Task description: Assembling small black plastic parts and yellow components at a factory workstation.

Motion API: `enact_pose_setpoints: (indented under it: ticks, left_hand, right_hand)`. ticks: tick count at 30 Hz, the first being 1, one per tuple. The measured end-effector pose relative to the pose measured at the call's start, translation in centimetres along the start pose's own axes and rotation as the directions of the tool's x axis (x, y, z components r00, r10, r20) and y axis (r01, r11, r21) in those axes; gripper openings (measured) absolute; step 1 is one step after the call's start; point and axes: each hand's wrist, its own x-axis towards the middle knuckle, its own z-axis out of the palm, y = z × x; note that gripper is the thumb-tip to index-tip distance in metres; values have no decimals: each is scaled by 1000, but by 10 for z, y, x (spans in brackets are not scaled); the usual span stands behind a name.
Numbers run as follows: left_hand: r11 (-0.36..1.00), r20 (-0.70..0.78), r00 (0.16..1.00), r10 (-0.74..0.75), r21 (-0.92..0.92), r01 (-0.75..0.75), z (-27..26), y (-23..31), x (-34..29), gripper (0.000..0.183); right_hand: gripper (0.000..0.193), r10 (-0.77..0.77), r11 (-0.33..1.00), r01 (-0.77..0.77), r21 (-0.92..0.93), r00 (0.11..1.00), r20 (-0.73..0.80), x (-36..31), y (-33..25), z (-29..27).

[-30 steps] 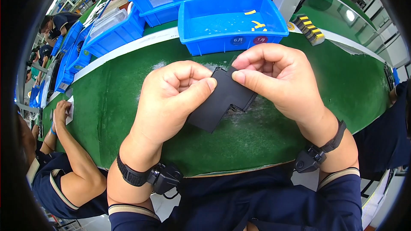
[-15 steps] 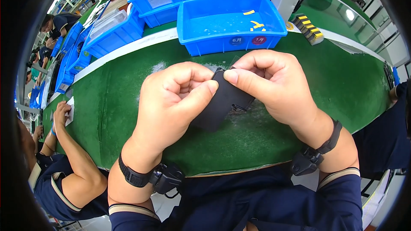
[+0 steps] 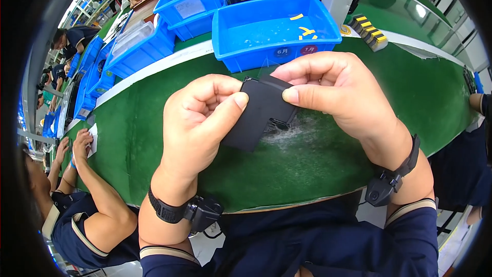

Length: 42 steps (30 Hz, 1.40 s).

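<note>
A flat black rectangular piece [image 3: 252,118] is held up over the green tabletop between both hands. My left hand [image 3: 200,110] pinches its upper left edge between thumb and curled forefinger. At the upper right edge my right hand [image 3: 333,90] pinches it, thumb on top, where a black strip or flap stands slightly off the main face. A thin clear film corner shows beyond the top edge, near my right fingertips. A small slot or clip lies along the piece's lower right side. The underside is hidden.
Beyond my hands stands a blue bin [image 3: 241,54] with yellow scraps. More blue bins [image 3: 138,51] line the left. A black-and-yellow striped block [image 3: 370,33] sits at the back right. A co-worker's hand [image 3: 82,143] rests by a white sheet at left.
My right hand has moved right along the piece's top edge, and a strip now shows apart there. My left hand and the piece have shifted slightly left.
</note>
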Motion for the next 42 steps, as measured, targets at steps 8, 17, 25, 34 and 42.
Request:
enact_pose_setpoints:
  ticks: [8,17,25,34,42]
  left_hand:
    - [998,10,999,-53,43,53,-2,0,0,7]
    - [996,38,997,-74,55,72,-1,0,-1,7]
    - [998,24,999,32,53,-33,4,-3,-4,7]
    - [997,-13,1000,-25,68,26,2,-2,-1,7]
    - [998,-34,998,-51,30,52,1,-1,0,7]
  right_hand:
    - [14,-27,999,27,35,1000,-4,3,1,-3]
    - [12,-30,996,29,-81,999,-21,6,4,-7]
    - [11,38,998,-40,38,998,48,7,7,-10]
    - [8,-148,986,141,-94,986,-72,6,7,-4]
    - [19,-786,145,596,-790,554,274,5,10,0]
